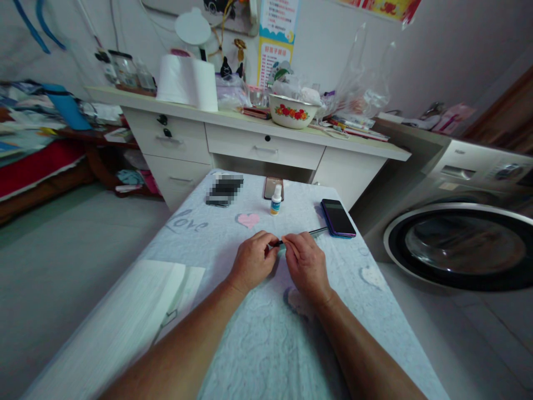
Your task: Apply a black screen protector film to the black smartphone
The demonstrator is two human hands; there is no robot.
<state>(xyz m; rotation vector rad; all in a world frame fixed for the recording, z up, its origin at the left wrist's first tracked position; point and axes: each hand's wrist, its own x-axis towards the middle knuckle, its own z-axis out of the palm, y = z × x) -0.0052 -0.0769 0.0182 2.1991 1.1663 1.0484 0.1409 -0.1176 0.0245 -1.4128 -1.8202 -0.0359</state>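
Observation:
Both hands meet over the middle of the cloth-covered table. My left hand pinches the black end of a thin dark rod; its exact kind is unclear. Closed around the same rod, my right hand hides its middle part. The rod's far end sticks out to the right, close to a dark phone with a purple-blue edge. Beyond my hands stands a small white-capped bottle with a blue and yellow label. Behind the bottle lies another phone. A blurred-out dark object rests at the far left.
White paper or film lies along the table's left side. A white desk stands beyond, carrying a flowered bowl, paper rolls and plastic bags. To the right is a washing machine with a round door.

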